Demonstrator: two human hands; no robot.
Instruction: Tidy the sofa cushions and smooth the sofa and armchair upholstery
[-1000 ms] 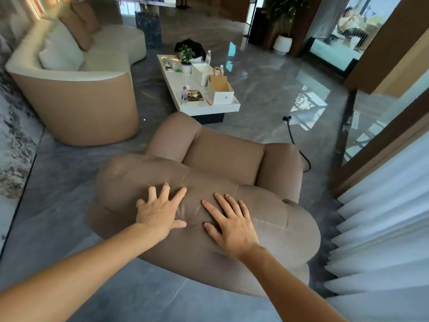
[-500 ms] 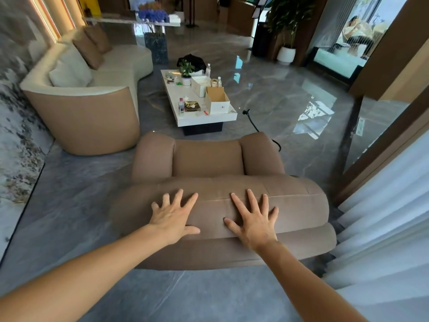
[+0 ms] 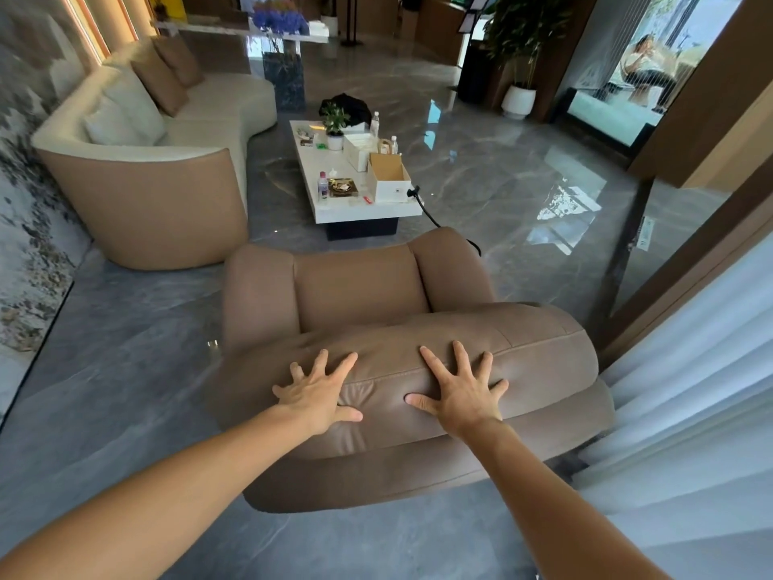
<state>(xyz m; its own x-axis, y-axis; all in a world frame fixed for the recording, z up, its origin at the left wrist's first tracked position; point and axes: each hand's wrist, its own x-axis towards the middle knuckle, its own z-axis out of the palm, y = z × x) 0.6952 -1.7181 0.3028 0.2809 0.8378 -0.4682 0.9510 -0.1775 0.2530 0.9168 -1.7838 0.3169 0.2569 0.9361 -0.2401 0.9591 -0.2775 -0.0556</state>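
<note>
Smoothing the armchair backrest (image 3: 523, 349): left hand (image 3: 316, 393) and right hand (image 3: 458, 393) press flat, fingers spread. Creases remain between them. Sofa cushions (image 3: 159, 77) appear arranged.

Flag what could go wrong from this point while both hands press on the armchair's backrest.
1. Both hands, left hand and right hand, lie flat with spread fingers on the armchair backrest; leather is creased between them, and pushing inward may deepen the creases.
2. A black cable runs along the floor past the chair's right arm; shoving the chair forward might catch it.
3. The glossy floor could let the chair slide.
</note>
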